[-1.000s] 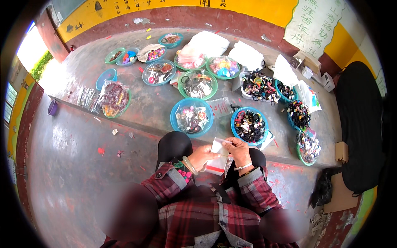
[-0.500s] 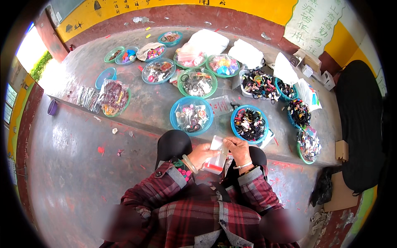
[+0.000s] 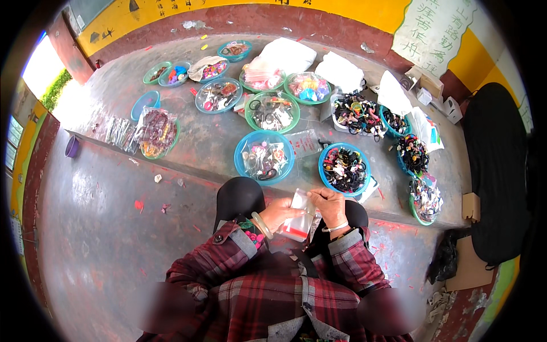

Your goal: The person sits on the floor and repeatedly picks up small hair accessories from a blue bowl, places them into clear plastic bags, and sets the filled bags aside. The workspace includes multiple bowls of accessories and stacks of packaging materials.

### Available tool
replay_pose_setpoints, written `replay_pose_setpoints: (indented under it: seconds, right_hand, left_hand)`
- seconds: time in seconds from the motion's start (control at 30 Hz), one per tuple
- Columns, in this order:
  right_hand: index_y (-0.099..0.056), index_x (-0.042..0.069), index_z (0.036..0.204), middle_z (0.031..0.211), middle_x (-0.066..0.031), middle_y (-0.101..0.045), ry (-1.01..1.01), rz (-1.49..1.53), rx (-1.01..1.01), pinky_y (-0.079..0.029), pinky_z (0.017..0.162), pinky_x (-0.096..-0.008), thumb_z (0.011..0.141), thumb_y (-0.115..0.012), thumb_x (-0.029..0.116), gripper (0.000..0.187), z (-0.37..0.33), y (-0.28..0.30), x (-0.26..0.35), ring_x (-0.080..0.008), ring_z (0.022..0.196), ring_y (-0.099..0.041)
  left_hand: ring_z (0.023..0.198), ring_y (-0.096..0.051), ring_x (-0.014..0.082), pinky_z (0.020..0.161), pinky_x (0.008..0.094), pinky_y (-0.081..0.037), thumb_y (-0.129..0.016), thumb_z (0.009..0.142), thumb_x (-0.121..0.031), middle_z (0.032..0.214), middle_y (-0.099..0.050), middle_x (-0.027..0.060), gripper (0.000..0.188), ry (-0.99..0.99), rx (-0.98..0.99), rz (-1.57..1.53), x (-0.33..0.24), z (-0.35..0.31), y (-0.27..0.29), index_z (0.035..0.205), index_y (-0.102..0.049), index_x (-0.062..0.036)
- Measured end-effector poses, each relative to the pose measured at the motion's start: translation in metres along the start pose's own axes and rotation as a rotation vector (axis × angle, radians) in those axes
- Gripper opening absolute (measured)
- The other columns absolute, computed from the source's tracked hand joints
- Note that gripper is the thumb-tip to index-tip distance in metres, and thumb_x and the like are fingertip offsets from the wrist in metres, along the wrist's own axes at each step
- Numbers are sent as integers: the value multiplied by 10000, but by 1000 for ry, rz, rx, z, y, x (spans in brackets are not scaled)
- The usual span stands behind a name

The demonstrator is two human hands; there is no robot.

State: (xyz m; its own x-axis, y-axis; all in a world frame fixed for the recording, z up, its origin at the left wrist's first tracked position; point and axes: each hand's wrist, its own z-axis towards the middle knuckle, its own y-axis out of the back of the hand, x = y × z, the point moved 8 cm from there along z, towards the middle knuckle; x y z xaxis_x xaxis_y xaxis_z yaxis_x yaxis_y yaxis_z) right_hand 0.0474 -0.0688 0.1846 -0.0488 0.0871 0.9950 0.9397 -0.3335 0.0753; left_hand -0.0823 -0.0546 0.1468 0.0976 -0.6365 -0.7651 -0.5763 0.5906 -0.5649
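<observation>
Both of my hands hold a small clear plastic bag (image 3: 298, 216) with a red strip along its lower edge, just above my knees. My left hand (image 3: 278, 212), a pale green bangle on its wrist, grips the bag's left side. My right hand (image 3: 329, 205), wearing a thin bracelet, pinches the bag's top right corner. Just beyond my hands, on a raised concrete ledge, stand a blue bowl of small packed hair ties (image 3: 264, 158) and a blue bowl of dark hair ties (image 3: 344, 169).
The ledge (image 3: 199, 145) carries several more blue and green bowls of colourful hair accessories, white bags (image 3: 285, 55) and clear packets (image 3: 303, 142). A purple cup (image 3: 72, 146) sits at the ledge's left end. Cardboard (image 3: 467, 265) and dark cloth (image 3: 494, 171) lie at right. Scraps dot the floor (image 3: 102, 228).
My hands have shifted the bag slightly; the right hand now pinches its top corner. Everything on the ledge stays put.
</observation>
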Motion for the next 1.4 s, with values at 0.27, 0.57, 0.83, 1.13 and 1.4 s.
replay_pose_setpoints:
  seconds: [0.27, 0.57, 0.83, 1.13, 1.4]
  right_hand:
    - [-670, 57, 867, 773, -91, -631, 435, -619, -124, -466, 574, -338, 743, -659, 158, 160, -17, -9, 54, -272, 650, -604]
    - [-664, 94, 897, 836, -72, -638, 708, -906, -120, -478, 672, -360, 731, -641, 154, 178, -29, -26, 71, -266, 737, -611]
    - [-641, 24, 895, 792, -62, -641, 189, -353, -58, -474, 614, -280, 736, -664, 92, 175, -9, -5, 24, -174, 692, -614]
    - [-594, 7, 745, 657, 27, -542, -73, 48, 21, -379, 534, -181, 721, -680, 10, 89, -2, -3, 2, -37, 603, -468]
    - [-629, 82, 742, 668, -58, -603, 562, -732, -168, -420, 595, -304, 700, -663, 102, 58, -24, -9, 63, -178, 596, -565]
  left_hand:
    - [823, -606, 144, 733, 285, -487, -604, 825, -94, 932, -620, 75, 203, 59, -52, 15, 5, 0, 8, 999, -580, 8]
    - [838, -620, 190, 760, 323, -498, -599, 816, -75, 943, -625, 101, 203, 51, -35, -129, -2, -4, 2, 998, -579, 10]
    - [792, -612, 151, 711, 287, -488, -610, 812, -79, 889, -627, 77, 189, 81, -96, -12, -1, -4, 5, 976, -583, 13]
    - [749, -591, 117, 665, 260, -471, -606, 818, -96, 865, -621, 56, 184, 5, -66, 276, 5, 3, 13, 964, -587, 15]
    - [794, -606, 144, 719, 280, -481, -596, 819, -95, 900, -625, 69, 206, 89, -28, 17, 11, 2, 8, 989, -585, 19]
